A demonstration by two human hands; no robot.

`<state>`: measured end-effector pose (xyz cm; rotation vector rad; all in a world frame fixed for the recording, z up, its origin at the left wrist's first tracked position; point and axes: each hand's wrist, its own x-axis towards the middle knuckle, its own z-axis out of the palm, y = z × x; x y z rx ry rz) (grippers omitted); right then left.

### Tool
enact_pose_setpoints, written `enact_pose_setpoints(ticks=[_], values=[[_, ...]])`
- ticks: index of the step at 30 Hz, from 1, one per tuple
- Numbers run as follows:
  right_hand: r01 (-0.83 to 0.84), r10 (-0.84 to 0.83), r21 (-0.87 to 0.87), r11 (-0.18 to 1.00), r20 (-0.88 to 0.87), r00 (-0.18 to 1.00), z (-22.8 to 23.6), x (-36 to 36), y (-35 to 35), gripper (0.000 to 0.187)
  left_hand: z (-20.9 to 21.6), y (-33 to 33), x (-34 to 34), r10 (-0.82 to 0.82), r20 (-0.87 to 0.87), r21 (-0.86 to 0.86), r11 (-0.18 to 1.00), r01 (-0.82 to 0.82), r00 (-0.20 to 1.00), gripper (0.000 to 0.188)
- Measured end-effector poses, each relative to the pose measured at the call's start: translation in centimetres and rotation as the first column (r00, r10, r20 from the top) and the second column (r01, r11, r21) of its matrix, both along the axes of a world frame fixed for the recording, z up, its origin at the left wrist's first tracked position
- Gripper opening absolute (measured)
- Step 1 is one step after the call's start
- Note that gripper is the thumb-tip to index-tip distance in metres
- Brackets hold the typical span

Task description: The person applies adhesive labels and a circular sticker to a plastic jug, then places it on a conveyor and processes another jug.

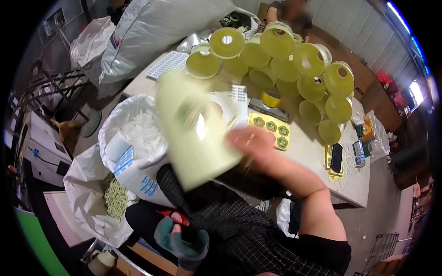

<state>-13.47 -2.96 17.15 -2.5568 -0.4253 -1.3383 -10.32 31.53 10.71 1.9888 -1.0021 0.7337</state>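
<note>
A pale yellow-green plastic shell (195, 142), smeared by motion, hangs tilted over my lap and the table's near edge. My right hand (252, 147), also blurred, is closed at its right-hand edge and seems to carry it. Low by my thigh is my left hand (182, 241) in a teal glove with a bare fingertip showing. Its fingers are loosely curled and apart, and I see nothing in them. Just above it lies something red (175, 216). Yellow-green cup-shaped shells (311, 60) with holes in their bottoms stand piled on the table's far side.
On the table (299, 172) are a sticker sheet (271, 126), a yellow tape roll (270, 98), a phone (337, 156) and a can (358, 152). At left, one white sack (138, 170) holds clear scraps; another (83, 184) holds pale green pieces. A person (290, 14) is across the table.
</note>
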Motion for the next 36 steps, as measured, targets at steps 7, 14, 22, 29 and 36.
enact_pose_setpoints(ticks=[7,14,22,29,36], values=[[0.665,-0.631,0.196,0.721,0.582,0.513,11.6,0.2,-24.8,0.042,-2.4,-2.5,-1.0,-0.216,-0.340,0.052,0.968,0.247,0.915,0.062],[0.985,-0.992,-0.133,0.111,0.039,0.117,10.0,6.1,-34.1,0.023,-3.7,-4.0,-0.3,-0.280,-0.393,0.047,0.945,0.323,0.876,0.057],[0.827,-0.878,-0.304,0.473,-0.083,0.471,-2.5,0.4,-27.8,0.054,-3.6,3.1,1.9,0.238,-0.399,0.227,0.961,-0.156,0.886,0.052],[0.654,-0.937,-0.678,0.335,-0.171,0.304,-11.7,1.2,-21.4,0.054,-16.9,22.1,5.6,0.813,-0.237,0.280,0.582,-0.764,0.532,0.061],[0.115,-0.197,-0.205,0.972,-0.442,0.875,-14.0,7.3,3.5,0.041,-23.9,44.0,9.2,0.967,0.222,0.898,-0.152,-0.414,0.126,0.055]])
